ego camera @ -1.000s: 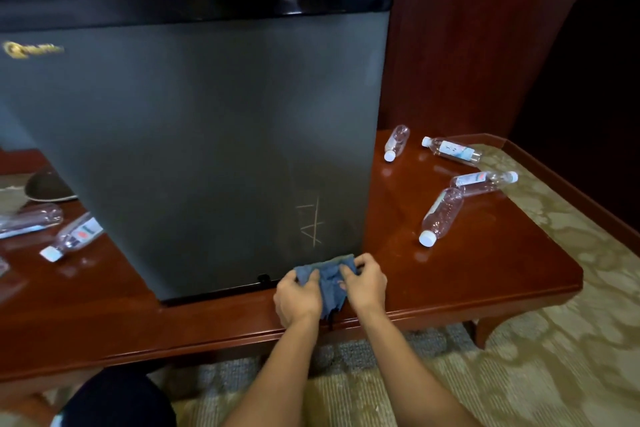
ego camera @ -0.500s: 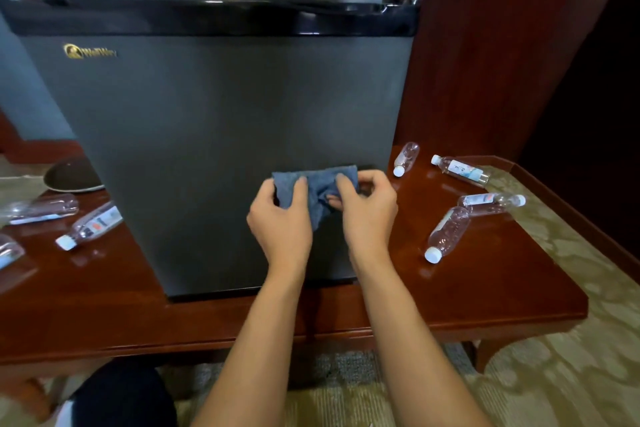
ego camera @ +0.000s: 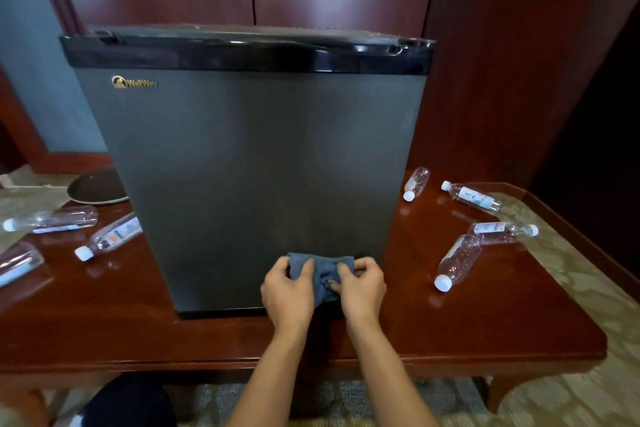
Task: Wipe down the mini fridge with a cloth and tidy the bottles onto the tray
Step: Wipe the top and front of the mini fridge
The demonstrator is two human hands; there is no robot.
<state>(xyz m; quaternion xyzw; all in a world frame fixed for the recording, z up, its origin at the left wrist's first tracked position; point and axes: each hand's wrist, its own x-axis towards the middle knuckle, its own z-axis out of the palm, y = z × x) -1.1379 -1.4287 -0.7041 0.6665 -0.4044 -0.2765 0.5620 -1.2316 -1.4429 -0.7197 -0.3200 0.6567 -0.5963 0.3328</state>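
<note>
Both the left hand (ego camera: 289, 291) and right hand (ego camera: 362, 286) clutch the cloth (ego camera: 322, 274) low on the fridge (ego camera: 256, 184) door, near the table's (ego camera: 450, 329) front edge; flatter, overlapping strokes would probably clean better

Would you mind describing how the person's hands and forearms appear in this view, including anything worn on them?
Both forearms are bare right down to the bottom edge of the picture: no sleeves show. The left hand and right hand wear no gloves, and no watch, bracelet or ring is visible on either wrist or on the fingers that show. No markings can be made out.
</note>
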